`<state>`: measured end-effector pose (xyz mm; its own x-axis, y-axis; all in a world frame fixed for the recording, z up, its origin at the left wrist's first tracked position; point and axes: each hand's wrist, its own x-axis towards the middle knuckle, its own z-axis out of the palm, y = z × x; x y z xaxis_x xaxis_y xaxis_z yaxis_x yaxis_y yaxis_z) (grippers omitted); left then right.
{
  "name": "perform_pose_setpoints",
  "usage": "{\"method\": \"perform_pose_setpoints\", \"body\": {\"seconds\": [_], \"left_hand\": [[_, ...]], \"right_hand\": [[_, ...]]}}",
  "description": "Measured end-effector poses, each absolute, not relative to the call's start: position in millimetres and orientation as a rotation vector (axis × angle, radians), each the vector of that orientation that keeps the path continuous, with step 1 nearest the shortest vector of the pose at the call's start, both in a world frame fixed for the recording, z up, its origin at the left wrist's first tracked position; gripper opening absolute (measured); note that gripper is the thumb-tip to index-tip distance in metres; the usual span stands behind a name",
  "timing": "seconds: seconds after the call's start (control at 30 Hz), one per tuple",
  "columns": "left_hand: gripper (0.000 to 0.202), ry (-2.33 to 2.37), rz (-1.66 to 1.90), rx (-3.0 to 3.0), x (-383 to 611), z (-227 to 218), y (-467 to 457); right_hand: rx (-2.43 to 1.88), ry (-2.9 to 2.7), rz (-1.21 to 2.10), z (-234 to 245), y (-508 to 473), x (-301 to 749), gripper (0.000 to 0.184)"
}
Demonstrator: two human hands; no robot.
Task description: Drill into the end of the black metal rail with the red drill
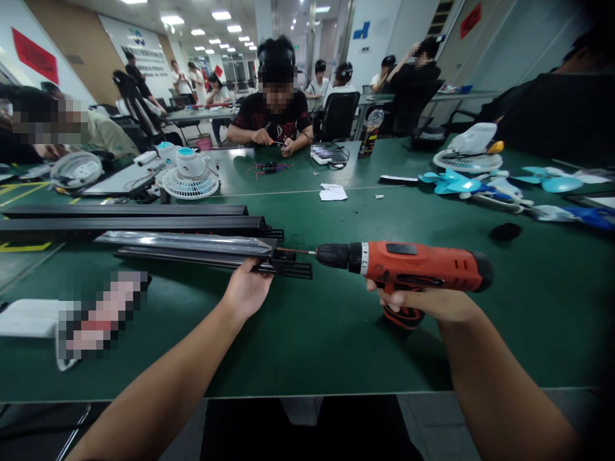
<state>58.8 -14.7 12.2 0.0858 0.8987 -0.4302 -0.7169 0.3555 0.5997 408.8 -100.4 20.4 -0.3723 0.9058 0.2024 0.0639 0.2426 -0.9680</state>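
Observation:
My right hand [406, 301] is wrapped round the grip of a red and black cordless drill [423, 264], which points left. From its chuck a long thin bit [298, 251] reaches to the end of a long black bar [192, 242] with a shiny, clear-looking top face. Whether the tip sits in a screw or a hole is too small to tell. My left hand [250, 291] closes round the near side of that bar's right end, with part of the fingers hidden beneath it. A darker slotted strip [293, 269] lies along the bar at that end.
More black bars [129, 224] lie behind on the green table [346, 352]. A phone [108, 314] and a white object [29, 318] are at the near left. White fans [189, 182], blue fan blades [451, 182] and a bottle [369, 134] stand farther back. Across sits a person [276, 109].

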Motion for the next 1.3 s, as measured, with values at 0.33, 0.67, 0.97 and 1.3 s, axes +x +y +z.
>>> {"method": "perform_pose_setpoints", "body": {"seconds": [0.33,0.67,0.97,1.3], "left_hand": [[0.038,0.855,1.222,0.269,59,11,-15],[0.042,0.849,1.226,0.26,60,13,-16],[0.046,0.834,1.213,0.264,55,7,-14],[0.042,0.854,1.218,0.298,56,5,-14]], "right_hand": [[-0.935,-1.634,1.24,20,-101,409,0.027],[-0.923,-1.68,1.222,28,-100,404,0.025],[-0.938,-1.689,1.205,28,-101,405,0.027],[-0.93,-1.705,1.226,29,-100,405,0.034]]}}
